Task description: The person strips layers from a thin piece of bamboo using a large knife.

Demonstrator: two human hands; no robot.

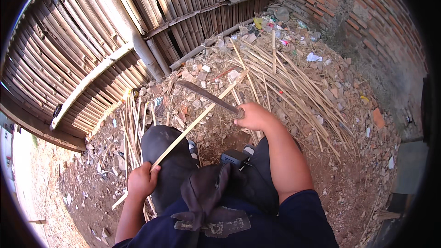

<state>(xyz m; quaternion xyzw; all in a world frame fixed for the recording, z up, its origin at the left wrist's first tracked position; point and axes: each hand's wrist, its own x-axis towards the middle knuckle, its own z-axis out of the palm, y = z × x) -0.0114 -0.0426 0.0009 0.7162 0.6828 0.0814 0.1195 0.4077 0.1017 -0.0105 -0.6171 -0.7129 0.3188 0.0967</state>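
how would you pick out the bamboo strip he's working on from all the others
Start at the bamboo fence and come down to the person's knees. The strip slants up from the left hand and crosses the knife held by the right hand. Unlike the strips heaped on the ground, it is lifted and held.

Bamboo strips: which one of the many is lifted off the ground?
The long strip held by the left hand, slanting up under the knife in the right hand; the others lie in piles.

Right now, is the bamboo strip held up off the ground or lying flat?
Held up: the left hand grips the bamboo strip low, and it slants upward across the blade.
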